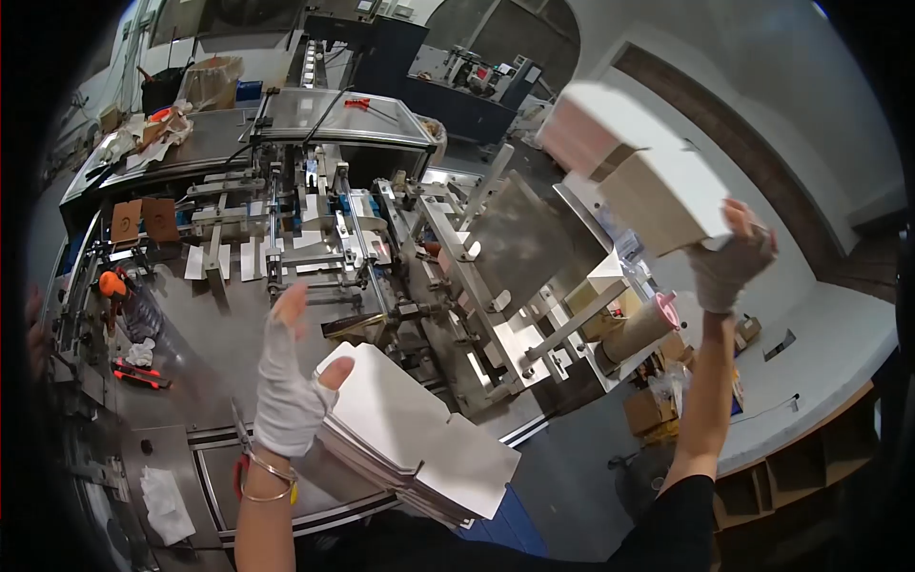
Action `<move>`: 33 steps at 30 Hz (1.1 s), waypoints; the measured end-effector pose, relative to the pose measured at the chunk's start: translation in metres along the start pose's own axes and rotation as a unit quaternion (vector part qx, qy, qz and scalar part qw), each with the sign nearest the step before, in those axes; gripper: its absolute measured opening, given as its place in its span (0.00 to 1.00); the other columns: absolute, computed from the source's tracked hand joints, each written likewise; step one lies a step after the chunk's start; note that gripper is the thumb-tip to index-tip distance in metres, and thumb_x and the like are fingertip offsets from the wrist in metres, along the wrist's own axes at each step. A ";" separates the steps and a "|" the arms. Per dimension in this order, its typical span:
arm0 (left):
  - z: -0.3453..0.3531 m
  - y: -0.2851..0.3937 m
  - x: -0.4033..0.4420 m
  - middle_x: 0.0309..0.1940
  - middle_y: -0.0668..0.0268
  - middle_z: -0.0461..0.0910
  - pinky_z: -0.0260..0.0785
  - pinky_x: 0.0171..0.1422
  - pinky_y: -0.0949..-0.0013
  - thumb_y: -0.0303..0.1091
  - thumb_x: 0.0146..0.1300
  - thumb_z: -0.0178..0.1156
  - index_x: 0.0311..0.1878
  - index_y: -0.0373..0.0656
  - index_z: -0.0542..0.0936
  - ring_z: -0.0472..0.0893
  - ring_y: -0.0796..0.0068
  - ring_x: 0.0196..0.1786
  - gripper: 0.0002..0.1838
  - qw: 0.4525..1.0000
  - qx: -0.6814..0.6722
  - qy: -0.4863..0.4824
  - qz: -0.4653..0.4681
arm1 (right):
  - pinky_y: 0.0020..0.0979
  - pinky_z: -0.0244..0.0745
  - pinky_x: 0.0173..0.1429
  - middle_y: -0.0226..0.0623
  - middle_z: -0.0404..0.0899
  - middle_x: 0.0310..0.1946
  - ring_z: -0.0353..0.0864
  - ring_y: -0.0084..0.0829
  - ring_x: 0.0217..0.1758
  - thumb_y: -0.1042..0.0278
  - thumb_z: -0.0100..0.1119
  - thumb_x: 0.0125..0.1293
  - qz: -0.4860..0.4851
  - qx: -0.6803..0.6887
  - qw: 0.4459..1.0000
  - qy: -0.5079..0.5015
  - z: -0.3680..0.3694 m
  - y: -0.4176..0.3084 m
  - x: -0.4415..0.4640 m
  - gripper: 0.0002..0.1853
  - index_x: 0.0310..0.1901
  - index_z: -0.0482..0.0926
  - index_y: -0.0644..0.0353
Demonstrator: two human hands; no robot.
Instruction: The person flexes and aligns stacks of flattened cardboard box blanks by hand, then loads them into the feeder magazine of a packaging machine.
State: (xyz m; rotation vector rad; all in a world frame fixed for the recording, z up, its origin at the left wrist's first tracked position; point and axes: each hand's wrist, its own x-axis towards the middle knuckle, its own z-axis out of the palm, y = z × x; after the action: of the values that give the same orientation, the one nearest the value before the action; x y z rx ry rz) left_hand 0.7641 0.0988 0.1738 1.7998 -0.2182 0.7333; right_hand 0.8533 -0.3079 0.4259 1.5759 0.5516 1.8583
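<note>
My right hand (739, 253), in a pale fingerless glove, grips the near end of a thick bundle of carton blanks (658, 186). The bundle is raised at the upper right, tilted, with white top and tan and pinkish sides; its far end is blurred. My left hand (291, 381), gloved the same way, is open with fingers stretched and thumb apart. It is beside a stack of white carton blanks (410, 410) at the front of the machine; whether it touches the stack I cannot tell. Nothing shows in its fingers.
A machine with rails and metal guides (315, 238) fills the middle. An upright metal plate (524, 248) stands right of it. An orange-topped bottle (138, 310), a red-and-black cutter (141, 374) and scissors (240, 462) lie left. Crumpled white paper (167, 505) is at lower left.
</note>
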 end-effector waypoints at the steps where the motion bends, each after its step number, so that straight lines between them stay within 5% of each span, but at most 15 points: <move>1: 0.007 0.008 0.012 0.64 0.57 0.57 0.63 0.62 0.59 0.45 0.44 0.71 0.68 0.47 0.53 0.63 0.58 0.64 0.50 0.990 -0.137 -0.018 -0.035 | 0.37 0.59 0.57 0.30 0.76 0.42 0.74 0.26 0.47 0.43 0.69 0.45 0.005 0.049 0.999 0.001 -0.016 0.011 0.010 0.32 0.46 0.66 0.50; 3: 0.027 0.032 0.038 0.66 0.57 0.53 0.63 0.62 0.56 0.52 0.41 0.72 0.71 0.53 0.46 0.61 0.55 0.65 0.57 0.908 -0.403 -0.053 -0.104 | 0.36 0.63 0.54 0.33 0.74 0.44 0.75 0.30 0.47 0.48 0.68 0.49 0.043 0.154 0.987 0.034 -0.045 0.018 0.017 0.29 0.46 0.66 0.54; 6: 0.057 0.066 0.068 0.69 0.52 0.40 0.60 0.64 0.50 0.72 0.37 0.63 0.71 0.62 0.38 0.57 0.50 0.66 0.62 0.818 -0.549 -0.117 -0.127 | 0.39 0.67 0.57 0.40 0.70 0.48 0.73 0.37 0.50 0.59 0.67 0.52 0.097 0.263 0.958 0.063 -0.079 0.009 0.004 0.28 0.51 0.64 0.58; 10: 0.038 0.112 0.068 0.68 0.54 0.49 0.59 0.65 0.47 0.73 0.43 0.57 0.71 0.61 0.41 0.58 0.53 0.67 0.57 0.695 -0.694 -0.124 -0.138 | 0.39 0.68 0.58 0.43 0.69 0.49 0.70 0.38 0.53 0.62 0.59 0.58 0.051 0.351 0.934 0.051 -0.136 -0.034 -0.039 0.22 0.50 0.66 0.64; 11: 0.026 0.118 0.056 0.67 0.55 0.52 0.60 0.65 0.47 0.72 0.46 0.56 0.71 0.60 0.43 0.59 0.55 0.67 0.54 0.636 -0.751 -0.119 -0.129 | 0.40 0.66 0.56 0.38 0.70 0.46 0.71 0.37 0.48 0.62 0.54 0.58 0.029 0.361 0.920 -0.151 -0.170 -0.046 -0.085 0.18 0.48 0.65 0.56; 12: 0.037 0.103 0.040 0.67 0.59 0.56 0.58 0.68 0.58 0.71 0.52 0.50 0.70 0.48 0.51 0.62 0.62 0.66 0.50 0.788 -0.590 -0.049 -0.169 | 0.40 0.64 0.53 0.32 0.70 0.43 0.72 0.35 0.44 0.62 0.50 0.58 0.011 0.357 0.868 -0.345 -0.204 -0.059 -0.119 0.15 0.47 0.64 0.47; 13: 0.028 0.074 0.021 0.65 0.60 0.60 0.59 0.68 0.61 0.64 0.56 0.54 0.69 0.42 0.52 0.64 0.64 0.65 0.47 0.831 -0.502 -0.072 -0.227 | 0.40 0.59 0.54 0.28 0.71 0.42 0.71 0.31 0.45 0.61 0.49 0.56 -0.011 0.388 0.900 -0.198 -0.191 -0.096 -0.099 0.12 0.43 0.67 0.46; 14: 0.030 0.046 0.004 0.63 0.60 0.63 0.60 0.67 0.62 0.54 0.57 0.60 0.67 0.40 0.55 0.65 0.65 0.64 0.42 0.866 -0.443 0.017 -0.231 | 0.40 0.54 0.54 0.23 0.72 0.40 0.69 0.26 0.46 0.60 0.49 0.53 -0.032 0.408 0.911 -0.047 -0.177 -0.136 -0.077 0.11 0.39 0.69 0.46; 17: 0.025 -0.017 -0.027 0.58 0.61 0.66 0.60 0.65 0.64 0.35 0.50 0.63 0.64 0.41 0.58 0.67 0.68 0.60 0.38 0.884 -0.411 0.074 -0.212 | 0.35 0.56 0.49 0.17 0.72 0.42 0.73 0.22 0.39 0.57 0.59 0.49 -0.148 0.448 0.862 -0.184 -0.176 -0.139 -0.090 0.16 0.39 0.65 0.33; 18: 0.025 -0.026 -0.029 0.57 0.62 0.66 0.60 0.64 0.65 0.31 0.47 0.64 0.64 0.41 0.59 0.68 0.68 0.59 0.39 0.894 -0.394 0.094 -0.192 | 0.29 0.59 0.35 0.20 0.71 0.33 0.69 0.19 0.32 0.55 0.58 0.52 -0.067 0.463 0.841 -0.272 -0.168 -0.128 -0.106 0.11 0.35 0.69 0.44; 19: 0.026 -0.019 -0.027 0.56 0.63 0.67 0.58 0.64 0.67 0.31 0.46 0.64 0.63 0.40 0.59 0.67 0.70 0.59 0.38 0.923 -0.350 0.085 -0.134 | 0.34 0.63 0.35 0.29 0.72 0.34 0.72 0.29 0.35 0.58 0.62 0.49 -0.078 0.390 0.693 -0.601 -0.158 -0.098 -0.080 0.15 0.39 0.72 0.48; 20: 0.026 -0.027 -0.030 0.56 0.63 0.66 0.58 0.65 0.67 0.30 0.46 0.64 0.63 0.40 0.59 0.67 0.70 0.59 0.38 0.922 -0.340 0.090 -0.162 | 0.36 0.64 0.40 0.30 0.74 0.34 0.74 0.33 0.38 0.62 0.66 0.42 0.056 0.392 0.874 -0.281 -0.142 -0.099 -0.095 0.15 0.34 0.74 0.52; 22: 0.024 -0.047 -0.038 0.55 0.63 0.66 0.57 0.65 0.68 0.30 0.47 0.63 0.62 0.40 0.59 0.66 0.71 0.59 0.37 0.918 -0.317 0.100 -0.217 | 0.39 0.64 0.45 0.30 0.75 0.39 0.74 0.34 0.43 0.73 0.64 0.44 0.089 0.254 0.911 -0.312 -0.101 -0.089 -0.124 0.18 0.40 0.73 0.54; 25: 0.021 -0.041 -0.033 0.56 0.63 0.65 0.56 0.65 0.69 0.30 0.48 0.62 0.62 0.39 0.59 0.66 0.72 0.60 0.36 0.933 -0.288 0.078 -0.202 | 0.39 0.64 0.58 0.32 0.73 0.50 0.71 0.36 0.55 0.67 0.64 0.46 -0.031 0.268 0.840 -0.470 -0.055 -0.108 -0.143 0.21 0.46 0.75 0.53; 33: 0.022 -0.052 -0.035 0.56 0.61 0.64 0.53 0.67 0.68 0.31 0.48 0.59 0.63 0.39 0.58 0.65 0.71 0.61 0.37 0.958 -0.241 0.067 -0.142 | 0.39 0.64 0.61 0.38 0.70 0.51 0.69 0.35 0.58 0.65 0.53 0.55 -0.286 0.485 0.737 -0.373 0.032 -0.169 -0.142 0.16 0.45 0.72 0.58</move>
State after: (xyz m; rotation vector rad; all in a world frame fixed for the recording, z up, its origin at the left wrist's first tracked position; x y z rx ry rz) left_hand 0.7700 0.0895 0.1084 1.2767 -0.0382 0.5353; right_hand 0.9297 -0.2890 0.2174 2.2036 1.5190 0.2886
